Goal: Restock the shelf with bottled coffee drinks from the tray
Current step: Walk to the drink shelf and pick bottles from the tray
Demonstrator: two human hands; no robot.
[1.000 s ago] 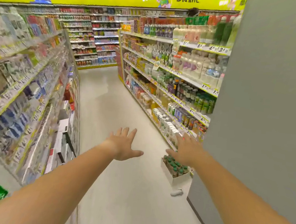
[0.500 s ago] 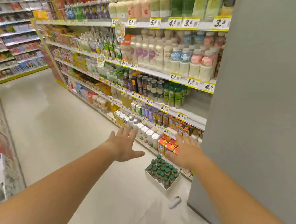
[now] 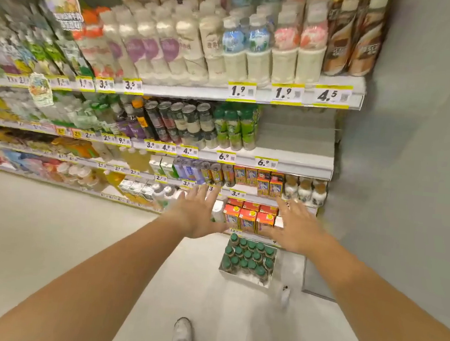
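A white cardboard tray point(image 3: 243, 278) sits on the floor at the foot of the drinks shelf, packed with several green-capped coffee bottles point(image 3: 248, 256). Matching green-capped bottles point(image 3: 234, 128) stand on the shelf at mid height, with a bare stretch of shelf point(image 3: 295, 146) to their right. My left hand point(image 3: 199, 213) and my right hand point(image 3: 296, 228) are stretched forward above the tray, fingers spread, holding nothing and touching nothing.
A grey pillar point(image 3: 411, 160) stands right of the shelf. Orange cartons point(image 3: 246, 217) fill the low shelf behind my hands. A small white object point(image 3: 285, 297) lies on the floor by the tray. My shoe point(image 3: 181, 336) shows at the bottom. Pale floor stretches left.
The view has swung right and closer to the drinks shelf. The tray and shelf now appear larger and nearer. Both hands stay outstretched and spread.
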